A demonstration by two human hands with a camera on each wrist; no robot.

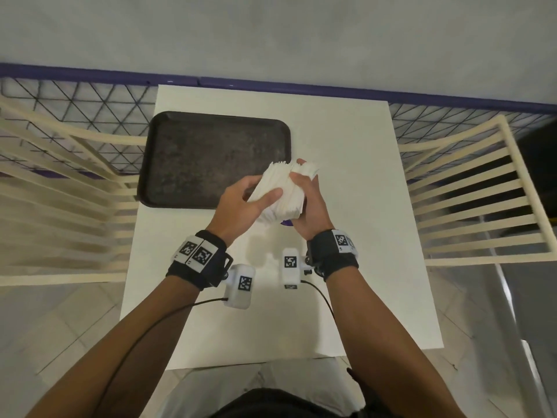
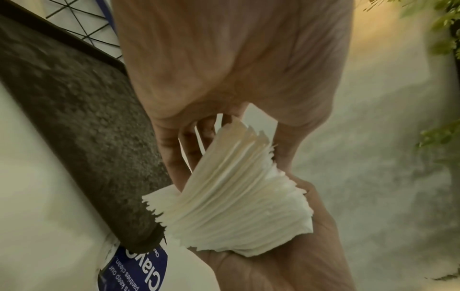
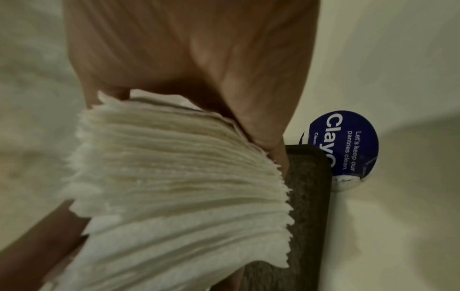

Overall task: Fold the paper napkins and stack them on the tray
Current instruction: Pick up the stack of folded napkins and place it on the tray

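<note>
White bench [image 1: 346, 191], dark rectangular tray [image 1: 193, 158] at its far-left corner; left hand [image 1: 241, 203] and right hand [image 1: 310, 203] both clamp a thick white paper napkin stack [image 1: 283, 191] just beside it.

Tray [image 1: 193, 164] surface bare, open from above; chairs [image 1: 470, 191] flank table [image 1: 346, 176].

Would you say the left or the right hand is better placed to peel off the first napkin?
Probably the left hand: its thumb lies on the napkin stack's top sheet beside the tray, while the right hand cradles the stack underneath.

Blue label [image 3: 348, 143] half behind tray [image 3: 308, 177] — text cut; left fingers [image 2: 191, 141] partly behind napkins [image 2: 236, 196].
</note>
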